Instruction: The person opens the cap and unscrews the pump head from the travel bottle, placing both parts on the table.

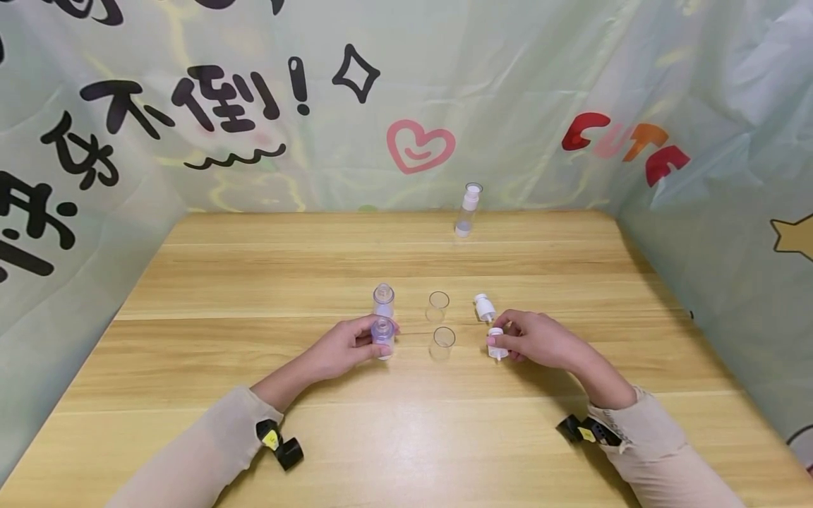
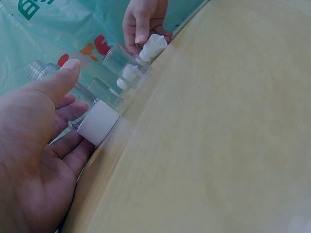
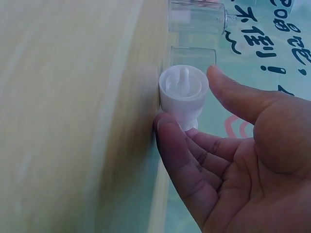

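My left hand (image 1: 343, 348) grips the nearer of two small clear bottles (image 1: 382, 340), which stands upright with its neck uncovered. Its white base (image 2: 98, 122) shows below the fingers in the left wrist view. Right behind it stands the second clear bottle (image 1: 384, 296). On the other side, my right hand (image 1: 540, 340) holds a white pump head (image 1: 497, 343) between thumb and fingers, low over the table. In the right wrist view its collar (image 3: 183, 90) faces the camera, a short stem inside. Another white pump head (image 1: 485, 308) lies just beyond those fingers.
Two clear open-topped covers, one farther (image 1: 439, 308) and one nearer (image 1: 443, 346), stand between the hands. At the back of the wooden table (image 1: 286, 261) is an assembled pump bottle (image 1: 466, 210). A printed cloth (image 1: 508, 92) hangs behind and along both sides.
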The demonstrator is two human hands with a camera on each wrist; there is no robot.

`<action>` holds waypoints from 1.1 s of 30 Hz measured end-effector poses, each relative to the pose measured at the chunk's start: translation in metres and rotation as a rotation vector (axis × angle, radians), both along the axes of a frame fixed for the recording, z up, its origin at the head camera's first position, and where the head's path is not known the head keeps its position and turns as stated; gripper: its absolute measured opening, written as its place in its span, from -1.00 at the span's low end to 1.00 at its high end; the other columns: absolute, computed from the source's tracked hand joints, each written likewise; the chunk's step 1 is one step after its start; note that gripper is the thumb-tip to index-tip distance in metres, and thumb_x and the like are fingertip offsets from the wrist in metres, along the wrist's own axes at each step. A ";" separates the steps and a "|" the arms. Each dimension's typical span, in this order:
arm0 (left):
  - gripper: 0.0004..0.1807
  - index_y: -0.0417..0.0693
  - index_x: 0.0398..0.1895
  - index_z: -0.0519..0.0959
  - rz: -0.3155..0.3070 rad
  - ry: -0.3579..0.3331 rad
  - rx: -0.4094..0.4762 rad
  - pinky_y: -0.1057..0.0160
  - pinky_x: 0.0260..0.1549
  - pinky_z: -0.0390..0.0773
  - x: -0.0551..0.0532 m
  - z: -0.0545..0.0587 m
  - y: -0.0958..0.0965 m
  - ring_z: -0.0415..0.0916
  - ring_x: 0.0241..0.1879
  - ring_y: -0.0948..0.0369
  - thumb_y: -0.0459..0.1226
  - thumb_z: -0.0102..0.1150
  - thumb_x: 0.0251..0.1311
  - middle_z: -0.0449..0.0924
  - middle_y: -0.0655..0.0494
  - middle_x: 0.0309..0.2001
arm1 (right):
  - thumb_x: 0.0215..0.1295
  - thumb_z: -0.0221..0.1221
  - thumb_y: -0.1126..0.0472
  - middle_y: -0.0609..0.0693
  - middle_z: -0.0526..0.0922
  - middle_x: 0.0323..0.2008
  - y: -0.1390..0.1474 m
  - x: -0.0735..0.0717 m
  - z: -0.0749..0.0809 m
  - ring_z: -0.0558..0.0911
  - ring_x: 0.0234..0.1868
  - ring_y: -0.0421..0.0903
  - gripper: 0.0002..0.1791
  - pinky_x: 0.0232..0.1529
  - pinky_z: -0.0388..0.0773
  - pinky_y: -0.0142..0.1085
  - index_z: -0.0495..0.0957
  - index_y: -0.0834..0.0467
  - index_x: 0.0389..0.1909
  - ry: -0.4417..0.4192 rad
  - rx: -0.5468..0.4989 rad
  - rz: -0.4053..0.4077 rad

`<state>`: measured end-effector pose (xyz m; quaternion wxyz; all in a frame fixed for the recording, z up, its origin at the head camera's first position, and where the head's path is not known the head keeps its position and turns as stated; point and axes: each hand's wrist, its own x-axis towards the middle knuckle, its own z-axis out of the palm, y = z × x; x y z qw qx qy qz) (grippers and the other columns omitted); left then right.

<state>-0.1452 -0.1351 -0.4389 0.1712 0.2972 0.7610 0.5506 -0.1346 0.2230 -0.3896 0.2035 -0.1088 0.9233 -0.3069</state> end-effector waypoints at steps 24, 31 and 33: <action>-0.56 -0.12 0.18 0.49 -0.005 0.018 0.014 0.23 0.17 0.46 0.000 -0.003 -0.001 0.47 0.17 0.10 -0.20 0.28 0.27 0.53 0.01 0.15 | 0.35 0.18 -0.14 0.00 0.63 -0.35 0.008 -0.002 0.008 0.58 -0.38 -0.09 -0.52 -0.38 0.52 -0.22 0.52 0.17 0.03 0.059 -0.002 0.012; -0.56 -0.16 0.19 0.48 -0.009 0.008 0.018 0.26 0.14 0.48 -0.001 -0.003 -0.001 0.48 0.16 0.11 -0.24 0.26 0.29 0.53 -0.02 0.16 | 0.37 0.17 -0.14 0.09 0.64 -0.13 0.012 -0.007 0.017 0.62 -0.10 0.06 -0.46 -0.09 0.57 -0.01 0.50 0.23 0.09 0.185 0.028 -0.028; -0.56 -0.17 0.19 0.48 -0.009 0.003 0.016 0.26 0.14 0.49 -0.001 -0.003 -0.001 0.49 0.16 0.12 -0.25 0.27 0.28 0.52 -0.02 0.17 | 0.38 0.18 -0.08 0.09 0.64 -0.13 0.013 -0.010 0.019 0.61 -0.08 0.08 -0.49 -0.08 0.56 0.00 0.50 0.26 0.09 0.215 0.006 -0.037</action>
